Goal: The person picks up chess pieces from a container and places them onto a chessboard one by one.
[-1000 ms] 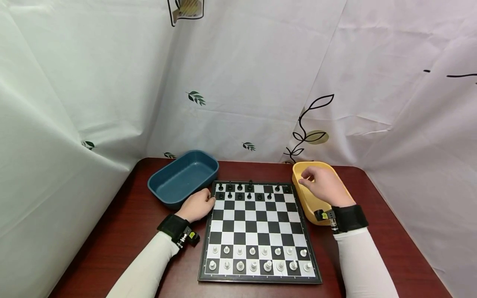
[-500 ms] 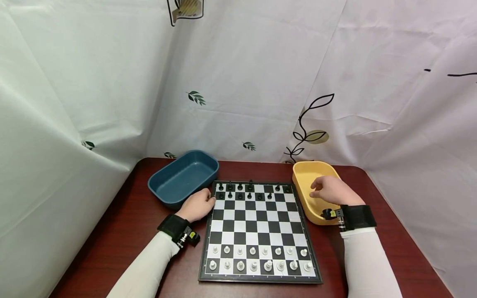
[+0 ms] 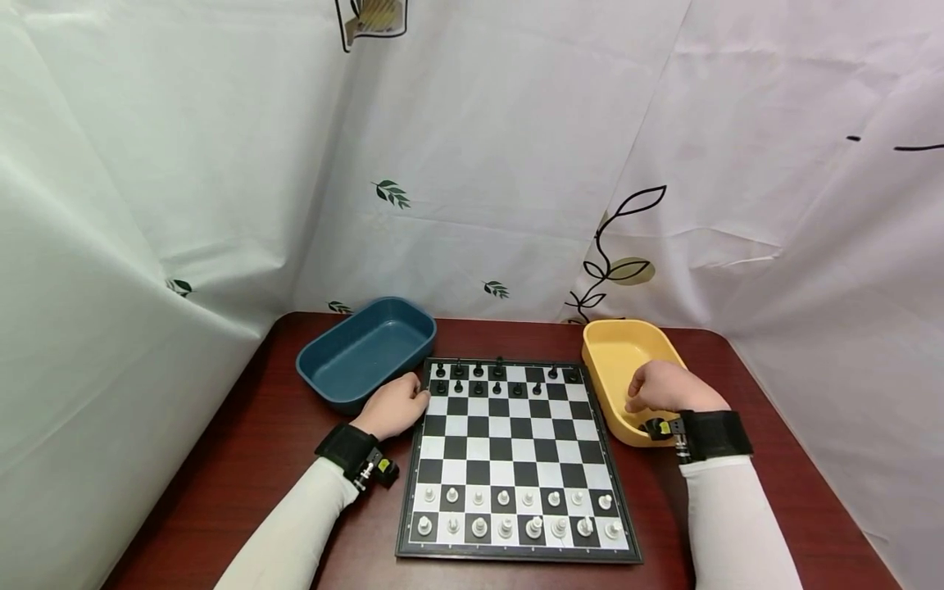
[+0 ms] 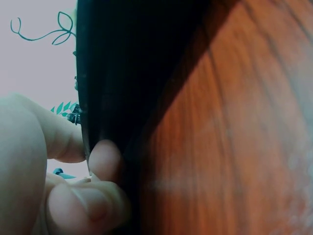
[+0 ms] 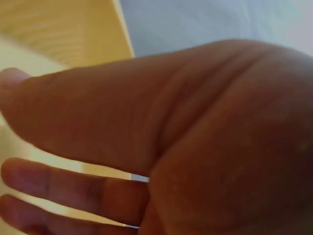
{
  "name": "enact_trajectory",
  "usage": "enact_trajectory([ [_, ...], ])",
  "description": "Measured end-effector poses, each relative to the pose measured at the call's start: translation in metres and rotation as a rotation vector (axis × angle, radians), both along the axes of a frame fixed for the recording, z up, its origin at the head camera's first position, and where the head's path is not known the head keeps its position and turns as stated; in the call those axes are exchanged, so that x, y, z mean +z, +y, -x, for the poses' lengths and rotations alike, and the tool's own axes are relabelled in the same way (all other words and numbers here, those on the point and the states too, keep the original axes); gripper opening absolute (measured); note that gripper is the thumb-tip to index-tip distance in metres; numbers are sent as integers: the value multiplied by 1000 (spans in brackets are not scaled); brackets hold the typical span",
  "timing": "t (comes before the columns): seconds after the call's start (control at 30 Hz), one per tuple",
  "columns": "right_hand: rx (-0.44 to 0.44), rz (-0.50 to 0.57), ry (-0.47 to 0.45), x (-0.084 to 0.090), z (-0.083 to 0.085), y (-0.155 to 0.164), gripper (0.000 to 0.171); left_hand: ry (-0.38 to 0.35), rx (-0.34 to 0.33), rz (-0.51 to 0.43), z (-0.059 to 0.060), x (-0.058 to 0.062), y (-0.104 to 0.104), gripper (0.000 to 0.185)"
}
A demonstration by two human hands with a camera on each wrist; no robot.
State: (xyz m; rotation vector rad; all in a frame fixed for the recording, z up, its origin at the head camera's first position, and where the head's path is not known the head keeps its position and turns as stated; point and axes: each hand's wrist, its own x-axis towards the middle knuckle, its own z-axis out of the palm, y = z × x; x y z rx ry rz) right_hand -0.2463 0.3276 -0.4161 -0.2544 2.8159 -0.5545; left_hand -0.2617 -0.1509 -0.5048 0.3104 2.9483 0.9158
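Note:
A black-and-white chessboard [image 3: 509, 451] lies on the table, with white chess pieces [image 3: 534, 527] in two near rows and black chess pieces [image 3: 498, 370] in two far rows with gaps. My left hand [image 3: 391, 407] grips the board's left edge near the far corner; the left wrist view shows thumb and fingers on either side of the dark rim [image 4: 112, 73]. My right hand [image 3: 673, 388] reaches down into the yellow tray [image 3: 615, 340]. In the right wrist view its thumb and fingers [image 5: 73, 188] extend loosely, with no object visible. What lies beneath the hand is hidden.
A dark blue tray [image 3: 369, 348] stands at the far left, close beside the left hand and the board's corner. The dark red wooden table [image 3: 243, 483] ends at a white patterned curtain [image 3: 516, 164] at the back and sides.
My right hand has moved right and toward me, then lower into the yellow tray, its fingers now pointing down. The left hand stays on the board's edge. The pieces stand as before.

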Motion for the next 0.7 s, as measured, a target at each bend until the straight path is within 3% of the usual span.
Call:
enact_trajectory([
  [0.23, -49, -32, -83, -4, -3, 4, 18, -24, 1, -23, -1, 1, 1, 24],
  [0.43, -54, -71, -87, -8, -4, 6, 25, -30, -4, -37, -2, 3, 2, 24],
  [0.7, -54, -67, -103, -7, -6, 4, 19, -27, 4, -29, -2, 2, 2, 24],
])
